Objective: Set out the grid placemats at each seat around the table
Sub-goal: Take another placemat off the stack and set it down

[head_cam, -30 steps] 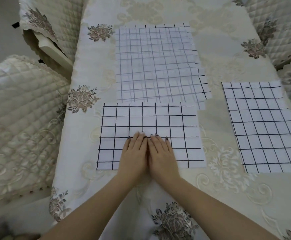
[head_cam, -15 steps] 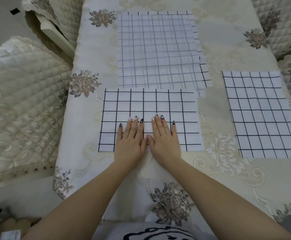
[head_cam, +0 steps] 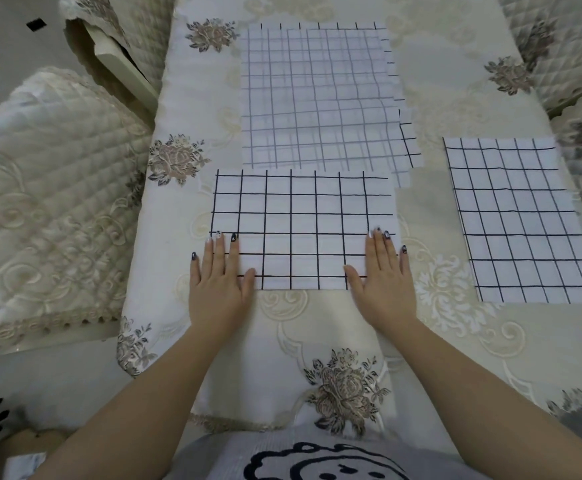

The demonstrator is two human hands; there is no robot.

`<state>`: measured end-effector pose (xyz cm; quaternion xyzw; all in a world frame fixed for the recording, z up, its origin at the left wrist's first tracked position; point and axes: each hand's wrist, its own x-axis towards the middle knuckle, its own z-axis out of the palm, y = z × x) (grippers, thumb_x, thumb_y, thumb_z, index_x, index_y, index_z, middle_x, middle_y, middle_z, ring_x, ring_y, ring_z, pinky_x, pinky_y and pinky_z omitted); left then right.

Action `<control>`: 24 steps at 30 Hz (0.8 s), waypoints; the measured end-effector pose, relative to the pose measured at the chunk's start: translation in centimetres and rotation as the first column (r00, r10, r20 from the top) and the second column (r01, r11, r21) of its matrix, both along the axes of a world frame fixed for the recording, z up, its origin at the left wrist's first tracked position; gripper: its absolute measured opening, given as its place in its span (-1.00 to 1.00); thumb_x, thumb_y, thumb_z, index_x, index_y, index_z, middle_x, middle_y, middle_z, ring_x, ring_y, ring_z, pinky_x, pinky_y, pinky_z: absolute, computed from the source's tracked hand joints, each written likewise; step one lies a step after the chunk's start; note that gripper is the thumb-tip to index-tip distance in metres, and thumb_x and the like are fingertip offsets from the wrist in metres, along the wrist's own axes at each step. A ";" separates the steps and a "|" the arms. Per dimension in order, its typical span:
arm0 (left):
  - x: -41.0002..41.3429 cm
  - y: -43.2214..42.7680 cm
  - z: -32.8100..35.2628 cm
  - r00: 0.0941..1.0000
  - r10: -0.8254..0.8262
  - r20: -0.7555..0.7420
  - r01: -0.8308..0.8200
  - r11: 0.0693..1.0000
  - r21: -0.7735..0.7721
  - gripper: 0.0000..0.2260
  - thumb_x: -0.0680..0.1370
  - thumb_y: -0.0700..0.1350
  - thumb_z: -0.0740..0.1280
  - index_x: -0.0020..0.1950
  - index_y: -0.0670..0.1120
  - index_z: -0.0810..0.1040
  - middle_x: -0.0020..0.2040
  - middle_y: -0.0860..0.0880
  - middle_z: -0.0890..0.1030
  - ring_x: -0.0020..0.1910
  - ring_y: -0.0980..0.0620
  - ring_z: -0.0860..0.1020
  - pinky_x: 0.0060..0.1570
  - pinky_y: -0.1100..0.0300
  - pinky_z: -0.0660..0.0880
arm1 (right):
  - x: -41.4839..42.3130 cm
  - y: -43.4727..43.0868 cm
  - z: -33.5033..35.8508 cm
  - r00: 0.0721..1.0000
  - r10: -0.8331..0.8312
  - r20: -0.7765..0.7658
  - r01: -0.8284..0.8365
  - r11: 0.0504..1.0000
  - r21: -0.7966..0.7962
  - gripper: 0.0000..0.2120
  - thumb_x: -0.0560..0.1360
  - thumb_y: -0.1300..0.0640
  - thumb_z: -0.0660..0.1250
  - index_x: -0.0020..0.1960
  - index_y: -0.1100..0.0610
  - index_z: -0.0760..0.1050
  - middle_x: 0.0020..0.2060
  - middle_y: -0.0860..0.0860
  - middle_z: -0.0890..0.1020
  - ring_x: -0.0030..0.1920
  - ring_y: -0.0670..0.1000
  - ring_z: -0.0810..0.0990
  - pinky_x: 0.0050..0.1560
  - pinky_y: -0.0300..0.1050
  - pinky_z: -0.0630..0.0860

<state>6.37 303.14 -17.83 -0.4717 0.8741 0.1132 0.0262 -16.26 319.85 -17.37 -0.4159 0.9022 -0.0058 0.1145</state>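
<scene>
A white placemat with a black grid (head_cam: 303, 226) lies flat on the table right in front of me. My left hand (head_cam: 218, 285) rests flat on its near left corner, fingers spread. On the near right corner my right hand (head_cam: 384, 282) lies flat the same way. Neither hand grips anything. A second grid placemat (head_cam: 521, 220) lies at the right side of the table. Beyond the near mat sits a stack of several grid placemats (head_cam: 317, 95), its edges fanned out on the right.
The table wears a cream cloth with floral embroidery (head_cam: 455, 341). Chairs with quilted cream covers stand at the left (head_cam: 50, 202), far left (head_cam: 109, 15) and right (head_cam: 576, 64). The table's near edge is just in front of my body.
My hands were side by side at the middle of the near mat; they have slid apart along its near edge to the two corners. The view has tilted down slightly.
</scene>
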 end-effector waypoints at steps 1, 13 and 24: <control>0.2 0.0 0.1 1.000 0.005 -0.004 -0.005 1.000 0.002 -0.40 0.58 0.21 -0.17 0.58 0.00 -0.07 0.59 -0.05 -0.07 0.56 0.01 -0.16 0.51 -0.02 -0.22 | -0.2 0.3 0.0 1.000 -0.009 0.001 0.009 1.000 0.001 -0.28 0.57 -0.30 -0.25 0.57 0.11 -0.22 0.57 -0.01 -0.16 0.55 -0.04 -0.21 0.54 0.06 -0.22; -6.6 -2.1 3.1 0.981 -0.176 -0.083 0.165 0.979 -0.122 -0.43 0.60 0.06 -0.07 0.53 -0.23 0.16 0.55 -0.19 0.16 0.55 -0.16 0.07 0.49 -0.17 -0.06 | 1.5 -7.1 2.3 0.989 0.131 0.074 -0.120 0.984 -0.135 -0.40 0.64 -0.08 -0.06 0.57 0.17 -0.11 0.57 0.05 -0.08 0.56 0.02 -0.14 0.54 0.04 -0.19; -10.4 -5.4 0.1 0.973 -0.228 0.028 0.229 0.973 -0.036 -0.41 0.61 0.14 -0.11 0.57 -0.14 0.01 0.58 -0.12 0.06 0.57 -0.10 -0.02 0.49 -0.09 -0.11 | -0.6 -14.0 0.4 0.968 0.239 0.079 -0.237 0.971 -0.031 -0.39 0.64 -0.12 -0.08 0.57 0.15 -0.14 0.58 0.03 -0.08 0.56 0.03 -0.12 0.54 0.05 -0.15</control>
